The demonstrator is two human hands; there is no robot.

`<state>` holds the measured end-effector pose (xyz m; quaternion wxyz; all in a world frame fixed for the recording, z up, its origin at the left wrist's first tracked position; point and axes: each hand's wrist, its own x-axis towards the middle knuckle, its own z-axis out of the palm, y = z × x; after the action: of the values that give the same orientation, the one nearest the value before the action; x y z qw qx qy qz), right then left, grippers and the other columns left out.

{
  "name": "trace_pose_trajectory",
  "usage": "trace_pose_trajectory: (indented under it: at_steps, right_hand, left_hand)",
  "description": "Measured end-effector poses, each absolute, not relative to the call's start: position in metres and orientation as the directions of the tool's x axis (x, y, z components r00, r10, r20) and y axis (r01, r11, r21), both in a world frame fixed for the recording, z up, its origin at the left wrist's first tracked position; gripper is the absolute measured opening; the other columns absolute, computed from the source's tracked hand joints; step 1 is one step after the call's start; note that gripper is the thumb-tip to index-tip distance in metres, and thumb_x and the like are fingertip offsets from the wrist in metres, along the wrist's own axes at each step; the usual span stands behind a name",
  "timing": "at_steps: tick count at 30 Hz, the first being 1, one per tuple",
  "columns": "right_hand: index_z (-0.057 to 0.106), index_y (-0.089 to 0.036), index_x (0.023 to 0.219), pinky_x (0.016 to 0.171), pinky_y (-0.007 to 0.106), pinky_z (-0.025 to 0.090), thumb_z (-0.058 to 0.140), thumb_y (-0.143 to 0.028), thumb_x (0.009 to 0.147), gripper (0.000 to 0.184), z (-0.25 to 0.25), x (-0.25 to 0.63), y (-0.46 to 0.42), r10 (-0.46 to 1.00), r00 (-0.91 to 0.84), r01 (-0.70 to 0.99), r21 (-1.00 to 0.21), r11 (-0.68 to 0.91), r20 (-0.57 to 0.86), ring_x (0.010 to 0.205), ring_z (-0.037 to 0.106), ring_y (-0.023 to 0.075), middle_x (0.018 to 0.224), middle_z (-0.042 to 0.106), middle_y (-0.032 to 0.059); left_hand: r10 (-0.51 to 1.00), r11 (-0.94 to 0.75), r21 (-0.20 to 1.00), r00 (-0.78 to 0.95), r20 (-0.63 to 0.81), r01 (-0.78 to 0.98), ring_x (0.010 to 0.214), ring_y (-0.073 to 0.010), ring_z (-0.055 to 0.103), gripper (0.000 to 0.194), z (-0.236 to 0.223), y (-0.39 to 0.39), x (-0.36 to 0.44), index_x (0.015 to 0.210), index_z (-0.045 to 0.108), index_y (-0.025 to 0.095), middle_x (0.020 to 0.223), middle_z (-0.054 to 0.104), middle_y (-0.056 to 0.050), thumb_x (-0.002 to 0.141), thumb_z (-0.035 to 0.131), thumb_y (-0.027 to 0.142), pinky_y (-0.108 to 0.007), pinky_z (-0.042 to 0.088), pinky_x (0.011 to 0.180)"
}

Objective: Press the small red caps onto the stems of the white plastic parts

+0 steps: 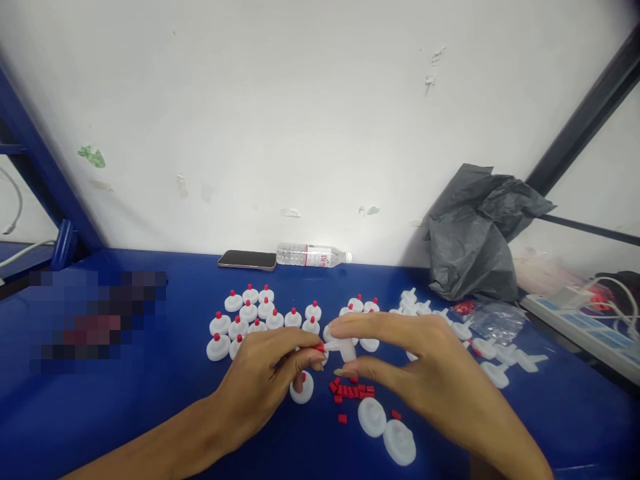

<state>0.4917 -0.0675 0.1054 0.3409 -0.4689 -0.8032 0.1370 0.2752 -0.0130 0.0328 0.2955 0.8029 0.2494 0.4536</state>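
Observation:
Between finger and thumb, my left hand [260, 367] pinches a small red cap [319, 347] at the tip of a white plastic nozzle lid [347, 350]. The lid lies sideways, its round base gripped at the edges by the fingers and thumb of my right hand [430, 367]. How far the red cap sits over the tip is hidden by my left fingers. Just under my left hand stands a red-tipped white lid [302, 389]. Loose red caps [350, 391] lie in a small pile below my hands, beside two white lids [372, 417] turned over.
Several red-capped lids [237, 327] stand beyond my left hand. Uncapped white lids [495, 375] lie at right near a clear plastic bag [497, 320]. Against the wall are a phone [247, 260], a water bottle [313, 255] and a grey bag [473, 233]. A power strip [585, 330] sits far right.

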Motion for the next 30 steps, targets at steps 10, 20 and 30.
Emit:
trace_pose_trajectory:
  at_steps: [10, 20, 30]
  right_hand:
    - [0.077, -0.038, 0.111, 0.095, 0.026, 0.057, 0.083, -0.025, 0.082, 0.032, 0.104, 0.484, -0.064, 0.883, -0.303, 0.658, -0.591, 0.467, 0.359, 0.101, 0.076, 0.0197, 0.111, 0.079, -0.0095]
    - [0.070, -0.031, 0.116, 0.099, 0.040, 0.047, 0.064, -0.037, 0.094, 0.023, 0.094, 0.507, -0.061, 0.960, -0.254, 0.875, -0.393, 0.281, 0.121, 0.114, 0.065, 0.0261, 0.119, 0.074, -0.0010]
    - [0.069, -0.028, 0.094, 0.075, 0.029, 0.046, 0.065, -0.029, 0.090, 0.005, 0.086, 0.526, -0.053, 0.955, -0.274, 0.874, -0.444, 0.196, -0.117, 0.091, 0.066, 0.0210, 0.092, 0.073, -0.0021]
  left_hand:
    - [0.567, -0.807, 0.567, 0.489, 0.663, 0.167, 0.058, -0.0075, 0.059, 0.019, 0.039, -0.018, 0.271, 0.090, 0.067, 0.020, 0.068, 0.065, 0.004, 0.101, 0.052, 0.015, -0.018, 0.045, 0.059]
    - [0.482, -0.876, 0.198, 0.774, 0.410, 0.440, 0.046, -0.0122, 0.048, 0.026, 0.036, -0.013, 0.264, 0.065, 0.048, 0.019, 0.055, 0.054, 0.003, 0.090, 0.050, 0.021, -0.030, 0.026, 0.052]
    - [0.497, -0.862, 0.135, 0.761, 0.418, 0.488, 0.045, -0.0137, 0.040, 0.020, 0.033, -0.007, 0.260, 0.066, 0.041, 0.020, 0.054, 0.047, 0.003, 0.084, 0.047, 0.020, -0.033, 0.019, 0.051]
